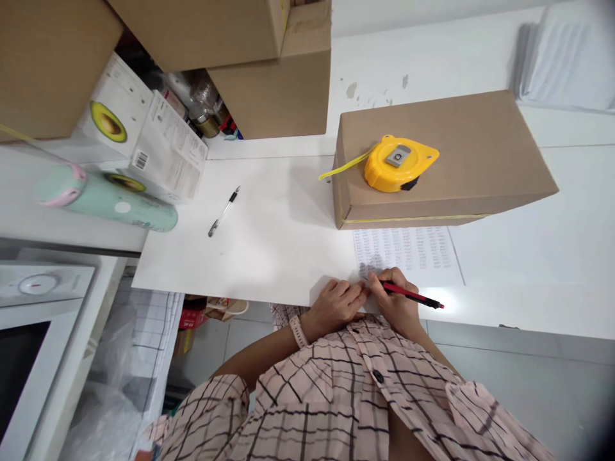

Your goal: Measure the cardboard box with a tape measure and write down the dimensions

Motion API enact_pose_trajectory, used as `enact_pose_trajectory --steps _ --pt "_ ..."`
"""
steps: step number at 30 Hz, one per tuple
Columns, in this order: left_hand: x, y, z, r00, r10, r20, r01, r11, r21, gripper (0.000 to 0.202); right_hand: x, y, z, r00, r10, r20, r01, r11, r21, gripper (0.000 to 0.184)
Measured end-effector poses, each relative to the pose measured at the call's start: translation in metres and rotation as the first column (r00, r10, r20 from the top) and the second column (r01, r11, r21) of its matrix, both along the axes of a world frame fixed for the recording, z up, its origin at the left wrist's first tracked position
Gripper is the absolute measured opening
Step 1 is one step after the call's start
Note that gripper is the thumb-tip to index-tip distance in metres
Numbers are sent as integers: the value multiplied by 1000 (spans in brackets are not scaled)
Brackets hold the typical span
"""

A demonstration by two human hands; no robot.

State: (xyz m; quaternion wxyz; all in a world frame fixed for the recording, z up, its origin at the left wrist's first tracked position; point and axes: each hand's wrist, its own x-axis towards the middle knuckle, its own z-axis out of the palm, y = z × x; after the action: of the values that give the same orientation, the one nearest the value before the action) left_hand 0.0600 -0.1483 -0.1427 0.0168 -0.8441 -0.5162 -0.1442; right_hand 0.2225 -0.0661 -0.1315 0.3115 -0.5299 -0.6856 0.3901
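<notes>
My right hand (pixel 396 302) is closed round a red pen (pixel 414 296) whose tip rests on the lower left corner of a printed sheet (pixel 408 253) full of small rows of text. Beside it, my left hand (pixel 335 306), with a pale wristband, lies with curled fingers pressed onto that same corner at the white table's (pixel 269 256) near edge. The two hands touch at the fingertips. Just beyond the sheet stands a closed cardboard box (pixel 461 160), partly covering it, with a yellow tape measure (pixel 398 164) on top and its yellow tape running over the box's left edge.
A clear pen with a black cap (pixel 223 211) lies left of the box. Further left are a mint-green bottle (pixel 106 200) on its side and a white carton with an avocado picture (pixel 144 137). Large cardboard boxes (pixel 273 70) are stacked at the back; white folded material (pixel 569 57) lies far right.
</notes>
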Motion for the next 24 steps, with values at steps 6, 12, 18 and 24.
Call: enact_pose_trajectory --steps 6,12,18,24 --pt "0 0 0 1000 4 5 -4 1000 16 69 1 -1 -5 999 -23 -32 24 1000 6 39" --pt "0 0 -1 1000 4 18 -4 1000 5 69 2 -2 -7 999 -40 -27 40 999 3 37" --pt "1 0 -1 1000 -6 4 6 999 -45 69 0 -1 -5 999 -26 -46 26 1000 3 37" --pt "1 0 -1 1000 -1 15 1 1000 4 69 1 -2 -6 997 -19 -70 18 1000 -15 36"
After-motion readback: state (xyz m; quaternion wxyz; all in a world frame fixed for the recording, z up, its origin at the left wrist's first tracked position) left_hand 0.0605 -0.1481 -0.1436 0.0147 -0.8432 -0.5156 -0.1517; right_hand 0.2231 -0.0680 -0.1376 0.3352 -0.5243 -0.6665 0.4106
